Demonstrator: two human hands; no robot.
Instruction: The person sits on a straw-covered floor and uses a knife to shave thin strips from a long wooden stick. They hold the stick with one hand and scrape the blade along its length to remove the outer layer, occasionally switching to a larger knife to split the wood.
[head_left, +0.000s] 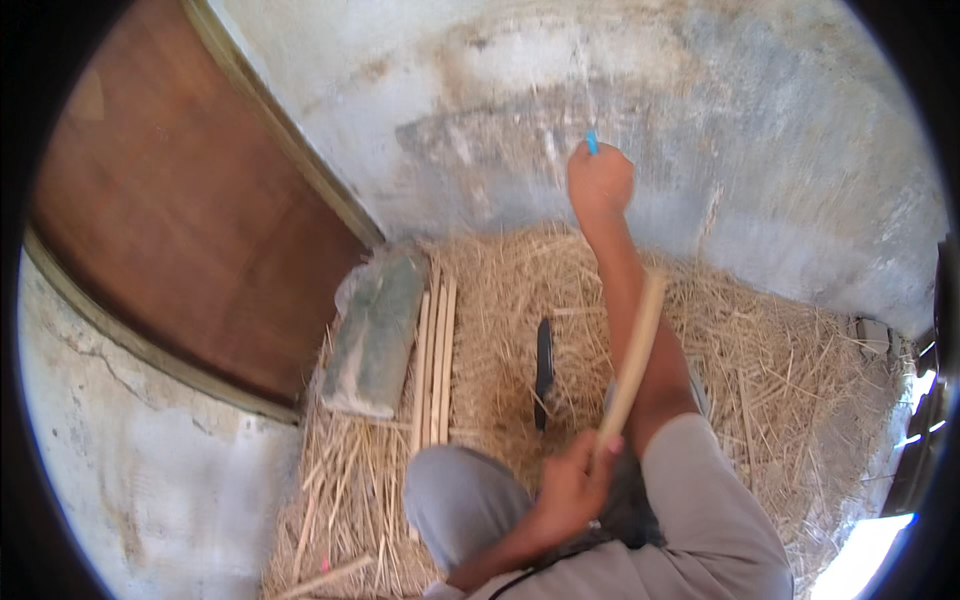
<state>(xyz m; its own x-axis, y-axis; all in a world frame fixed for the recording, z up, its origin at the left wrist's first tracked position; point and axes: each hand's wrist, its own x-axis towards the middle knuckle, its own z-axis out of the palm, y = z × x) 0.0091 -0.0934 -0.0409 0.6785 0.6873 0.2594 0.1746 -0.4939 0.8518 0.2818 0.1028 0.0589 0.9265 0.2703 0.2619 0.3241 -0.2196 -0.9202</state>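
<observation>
My left hand (575,488), low in the middle, is closed round the lower end of a pale wooden stick (640,345). The stick slants up to the right and crosses in front of my right forearm. My right arm reaches far forward, its hand (602,183) closed in a fist close to the wall. Out of the top of that fist pokes a narrow bright-blue piece (593,142); the rest of it is hidden by the fingers, so its kind does not show. Between my knees and the wall, a dark knife-like tool (543,372) lies on the straw.
Several straight pale sticks (434,365) lie side by side left of the dark tool. Beside them rests a greyish-green block (375,335). Loose straw (780,380) covers the ground. A stained plaster wall (760,170) rises ahead, and a brown door panel (190,200) stands at the left.
</observation>
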